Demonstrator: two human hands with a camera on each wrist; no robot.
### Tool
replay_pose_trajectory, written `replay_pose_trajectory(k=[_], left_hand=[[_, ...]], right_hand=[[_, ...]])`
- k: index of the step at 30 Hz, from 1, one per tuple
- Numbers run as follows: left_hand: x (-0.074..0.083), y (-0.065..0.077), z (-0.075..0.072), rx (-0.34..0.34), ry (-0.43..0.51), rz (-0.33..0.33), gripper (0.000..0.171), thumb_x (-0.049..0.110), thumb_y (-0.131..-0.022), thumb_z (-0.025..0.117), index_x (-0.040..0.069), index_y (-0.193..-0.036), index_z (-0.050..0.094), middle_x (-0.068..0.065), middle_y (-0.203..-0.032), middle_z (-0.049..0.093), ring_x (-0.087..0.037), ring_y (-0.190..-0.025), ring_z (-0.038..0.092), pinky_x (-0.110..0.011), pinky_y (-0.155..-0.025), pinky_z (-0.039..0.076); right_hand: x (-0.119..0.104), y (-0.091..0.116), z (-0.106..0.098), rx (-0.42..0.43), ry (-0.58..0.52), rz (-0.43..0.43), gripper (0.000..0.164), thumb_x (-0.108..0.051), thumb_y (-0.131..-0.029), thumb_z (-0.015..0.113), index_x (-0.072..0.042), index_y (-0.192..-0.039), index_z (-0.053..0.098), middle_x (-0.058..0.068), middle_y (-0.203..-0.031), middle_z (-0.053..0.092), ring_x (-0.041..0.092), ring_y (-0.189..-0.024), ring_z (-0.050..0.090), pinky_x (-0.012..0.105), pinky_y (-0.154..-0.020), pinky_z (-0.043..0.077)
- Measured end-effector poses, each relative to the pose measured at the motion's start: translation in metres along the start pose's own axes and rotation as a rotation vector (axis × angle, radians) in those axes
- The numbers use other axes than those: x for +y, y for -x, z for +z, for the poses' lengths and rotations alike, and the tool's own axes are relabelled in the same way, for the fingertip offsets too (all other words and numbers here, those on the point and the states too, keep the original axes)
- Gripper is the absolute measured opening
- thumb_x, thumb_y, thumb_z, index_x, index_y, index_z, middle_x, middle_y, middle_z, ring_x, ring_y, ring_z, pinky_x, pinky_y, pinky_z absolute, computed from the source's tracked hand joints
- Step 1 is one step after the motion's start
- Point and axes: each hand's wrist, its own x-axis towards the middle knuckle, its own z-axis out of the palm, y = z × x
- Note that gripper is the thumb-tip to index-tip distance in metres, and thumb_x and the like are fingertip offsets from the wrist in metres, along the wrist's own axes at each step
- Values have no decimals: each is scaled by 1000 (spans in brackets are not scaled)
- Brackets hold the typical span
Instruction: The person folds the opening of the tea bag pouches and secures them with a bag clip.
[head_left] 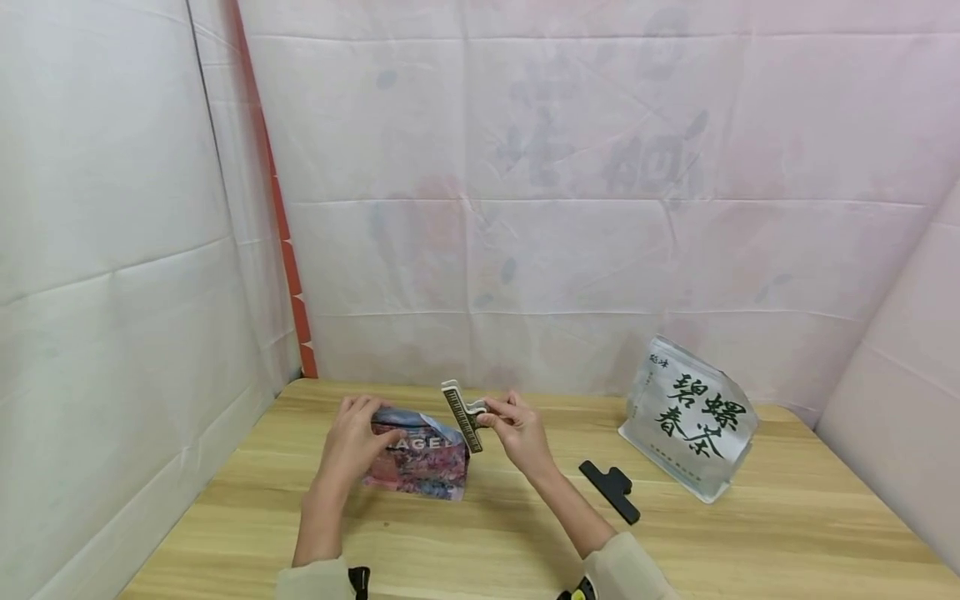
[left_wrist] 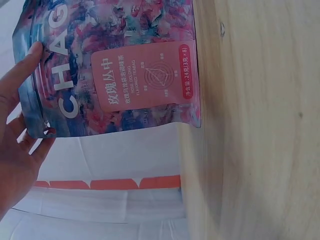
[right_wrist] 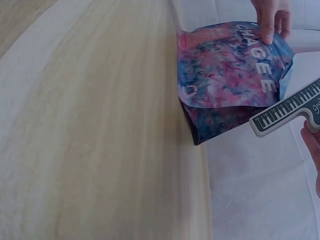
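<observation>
A pink and blue tea bag pouch (head_left: 420, 462) lettered CHAGEE stands on the table, its top folded over. My left hand (head_left: 352, 439) pinches the pouch by its upper edge, thumb on the printed front, as the left wrist view shows with the thumb (left_wrist: 26, 67). My right hand (head_left: 517, 429) holds a bag clip (head_left: 462, 417) by its handle, just off the pouch's right end. The clip is pale-edged with a dark face patterned like piano keys; in the right wrist view the clip (right_wrist: 287, 110) overlaps the pouch's open-sided corner (right_wrist: 215, 122).
A black bag clip (head_left: 611, 490) lies on the wooden table (head_left: 435, 554) to the right of my right forearm. Farther right stands a white tea pouch (head_left: 686, 421) with dark green characters. White cloth (head_left: 562, 250) hangs behind the table and at both sides.
</observation>
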Motion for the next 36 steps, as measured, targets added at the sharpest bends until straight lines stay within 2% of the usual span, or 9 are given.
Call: replay_pose_trajectory(k=[7,13,21,32,36], left_hand=[[6,-1,4,21,-41,13,43,24,-69,81,5,-103,65,-9,-103,60,-26,-97,46,-44,-79,43],[9,-3,6,20,-74,17,42,25,-70,81,5,-103,65,-9,-103,60,-27,-96,46,-44,-80,42],[10,-3,9,45,-82,36,37,24,-69,82,8,-99,66,-7,-100,61,-26,-94,46,-43,-79,43],[17,-2,11,41,-115,56,36,26,-68,82,10,-97,66,-5,-97,60,-25,-91,46,-42,-78,41],[19,-3,13,41,-118,72,34,26,-68,81,11,-95,67,-5,-96,60,-25,-90,47,-43,-78,40]], right_hand=[[-6,-2,-6,28,-6,45,26,10,-77,65,15,-102,63,10,-82,54,9,-68,47,18,-56,43],[-9,-5,-7,11,-14,39,26,9,-77,65,16,-101,62,8,-80,53,11,-67,49,19,-55,43],[-11,-9,-9,5,2,-26,24,9,-76,66,15,-98,64,6,-76,52,8,-62,41,20,-50,36],[-10,-14,-17,35,-21,27,26,7,-78,65,15,-102,62,10,-80,55,8,-62,42,19,-50,34],[-10,-15,-17,33,-49,18,25,8,-78,65,16,-102,62,11,-80,55,8,-63,45,19,-50,37]])
